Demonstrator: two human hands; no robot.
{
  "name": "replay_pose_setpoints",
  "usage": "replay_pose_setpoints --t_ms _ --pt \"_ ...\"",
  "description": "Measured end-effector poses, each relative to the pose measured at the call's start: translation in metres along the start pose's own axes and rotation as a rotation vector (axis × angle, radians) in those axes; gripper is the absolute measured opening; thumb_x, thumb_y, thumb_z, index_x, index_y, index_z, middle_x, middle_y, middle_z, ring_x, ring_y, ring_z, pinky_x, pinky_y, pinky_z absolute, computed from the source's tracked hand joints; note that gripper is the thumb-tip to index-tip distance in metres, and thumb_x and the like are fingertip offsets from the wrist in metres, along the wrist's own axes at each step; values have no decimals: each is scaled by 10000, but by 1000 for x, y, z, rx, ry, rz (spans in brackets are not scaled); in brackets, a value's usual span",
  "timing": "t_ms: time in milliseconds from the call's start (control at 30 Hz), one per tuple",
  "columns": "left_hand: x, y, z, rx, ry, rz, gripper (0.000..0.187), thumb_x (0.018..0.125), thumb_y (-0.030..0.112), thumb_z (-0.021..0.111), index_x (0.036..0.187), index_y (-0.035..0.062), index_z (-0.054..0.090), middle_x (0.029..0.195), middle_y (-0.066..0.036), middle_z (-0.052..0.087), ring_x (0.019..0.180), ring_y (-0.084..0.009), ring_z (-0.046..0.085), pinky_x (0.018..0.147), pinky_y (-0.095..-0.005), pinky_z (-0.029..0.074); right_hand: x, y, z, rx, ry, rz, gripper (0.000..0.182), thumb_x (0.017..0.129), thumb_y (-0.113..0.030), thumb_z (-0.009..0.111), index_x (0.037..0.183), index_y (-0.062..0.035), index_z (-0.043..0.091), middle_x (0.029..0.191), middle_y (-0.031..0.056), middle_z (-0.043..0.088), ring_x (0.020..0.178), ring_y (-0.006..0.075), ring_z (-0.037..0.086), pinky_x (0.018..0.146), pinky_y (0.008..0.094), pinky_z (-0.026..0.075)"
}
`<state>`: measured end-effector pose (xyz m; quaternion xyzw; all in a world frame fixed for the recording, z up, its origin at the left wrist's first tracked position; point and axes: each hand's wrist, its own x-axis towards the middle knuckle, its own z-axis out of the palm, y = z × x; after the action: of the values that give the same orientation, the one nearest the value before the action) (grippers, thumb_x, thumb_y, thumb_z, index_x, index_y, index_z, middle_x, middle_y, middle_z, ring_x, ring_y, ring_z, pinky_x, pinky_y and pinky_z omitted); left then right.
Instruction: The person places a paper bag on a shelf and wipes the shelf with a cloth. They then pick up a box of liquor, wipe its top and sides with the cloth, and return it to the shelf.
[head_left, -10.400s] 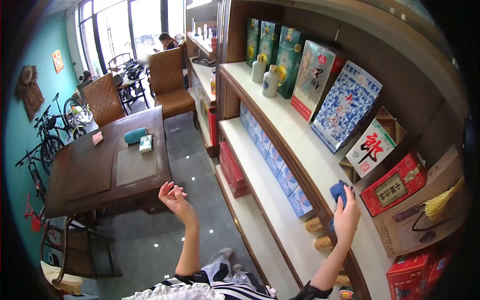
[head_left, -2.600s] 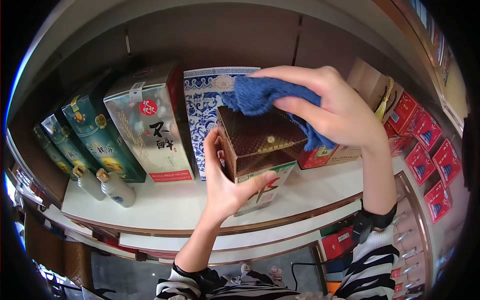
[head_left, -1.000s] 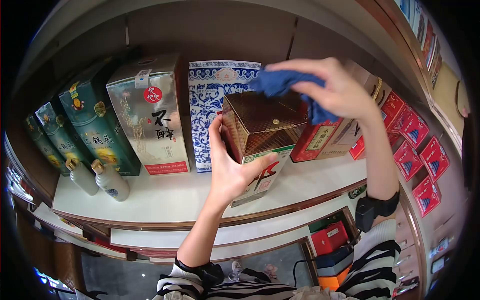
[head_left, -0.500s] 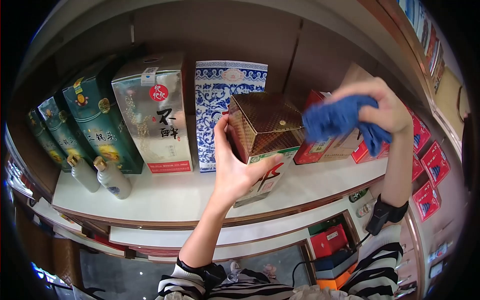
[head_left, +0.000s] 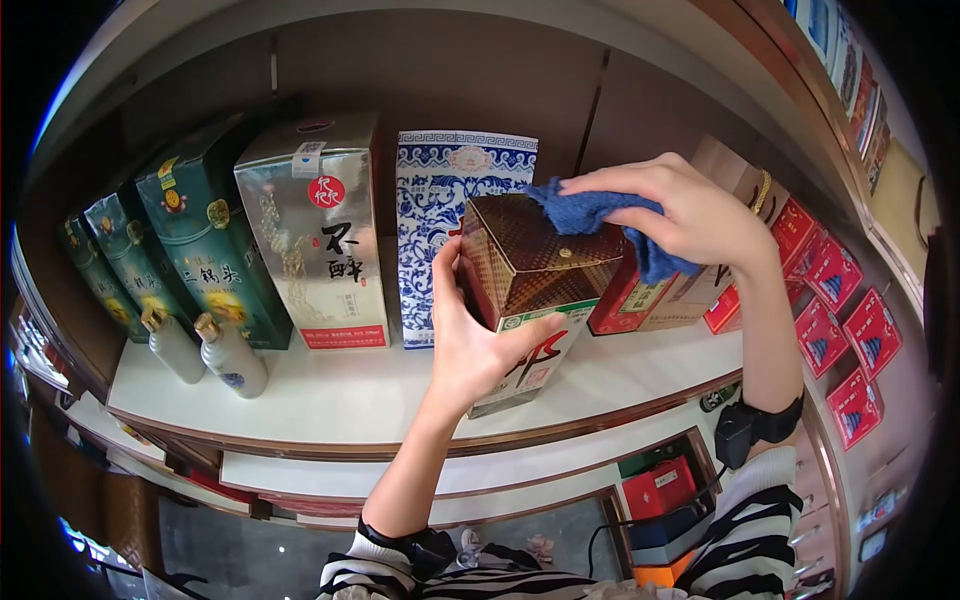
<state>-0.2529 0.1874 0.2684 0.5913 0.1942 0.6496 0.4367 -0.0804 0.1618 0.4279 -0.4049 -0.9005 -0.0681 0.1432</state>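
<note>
My left hand (head_left: 480, 350) grips a tall box (head_left: 545, 275) with a brown patterned top, its thumb on the front and its fingers on the left side. The box is tilted on the white shelf (head_left: 330, 400). In my right hand (head_left: 690, 215) is a blue cloth (head_left: 600, 215), bunched under the fingers and pressed on the back of the box's top. Behind the box stands a blue and white patterned box (head_left: 425, 220).
A silver box (head_left: 320, 240) and several green boxes (head_left: 205, 240) stand on the left, behind two small white bottles (head_left: 230, 360). Red boxes (head_left: 635, 300) are on the right, near hanging red packets (head_left: 870, 335). Below are lower shelves (head_left: 360, 478).
My right hand has moved left and slightly down with the blue cloth, from beside the box onto its top. My left hand keeps its grip on the box.
</note>
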Motion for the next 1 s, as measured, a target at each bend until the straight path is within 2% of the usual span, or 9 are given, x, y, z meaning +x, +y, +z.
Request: replay_pose_setpoints --t_ms 167,200,300,333,367,567,633,833,1000 --pt "-2 5 0 -42 -11 -22 943 565 136 802 1249 -61 183 1146 -182 407 1043 -230 469 917 -323 382 -10 6 -16 -270 -76 157 326 733 -23 556 1056 -53 591 997 139 621 902 307 587 833 349 429" --pt "-2 4 0 -38 -14 -24 943 565 136 802 1249 -61 183 1146 -182 407 1043 -230 469 917 -323 382 -4 11 -12 -223 70 38 281 782 -69 548 1059 -68 594 945 144 623 841 299 559 824 382 421" --pt "-2 2 1 50 6 5 936 571 125 797 1251 -62 181 1138 -177 408 1039 -231 472 914 -326 385 14 -10 -7 55 132 74 271 792 -80 544 1057 -67 600 962 151 616 881 297 540 836 371 422" --pt "-1 3 2 -3 -4 -9 937 573 123 797 1252 -62 179 1130 -175 410 1038 -230 473 910 -325 389 19 -10 0 -25 32 140 269 802 -100 541 1062 -62 598 960 168 608 928 301 527 856 355 418" --pt "-1 4 2 -53 -13 -24 938 574 121 796 1254 -62 177 1122 -173 411 1037 -230 474 906 -324 392 22 -16 8 -121 -11 8 277 808 -126 545 1074 -64 595 931 160 611 942 295 527 860 350 415" --pt "2 2 -1 58 -42 64 935 577 130 797 1253 -64 181 1101 -175 414 1022 -229 476 891 -323 401 31 -31 16 -200 13 69 302 810 -150 556 1101 -75 587 941 141 614 959 296 509 862 361 413" --pt "1 0 0 42 -18 75 931 579 134 796 1252 -65 185 1099 -174 416 1015 -229 477 890 -326 402 38 -26 20 -122 77 -105 315 771 -88 567 1082 -41 586 914 163 629 818 335 580 786 379 436" --pt "1 3 -3 44 -59 32 924 585 119 789 1251 -61 174 1101 -177 416 1010 -228 497 878 -316 418 36 -30 17 79 28 -166 356 714 6 583 1067 -42 601 958 169 626 853 310 610 782 335 476" --pt "1 4 -2 -66 -103 -40 903 585 71 782 1242 -54 176 1104 -175 421 1015 -222 497 884 -312 418 25 -37 6 228 -89 -239 267 764 -52 570 1027 -18 602 915 178 624 807 278 594 731 298 453"
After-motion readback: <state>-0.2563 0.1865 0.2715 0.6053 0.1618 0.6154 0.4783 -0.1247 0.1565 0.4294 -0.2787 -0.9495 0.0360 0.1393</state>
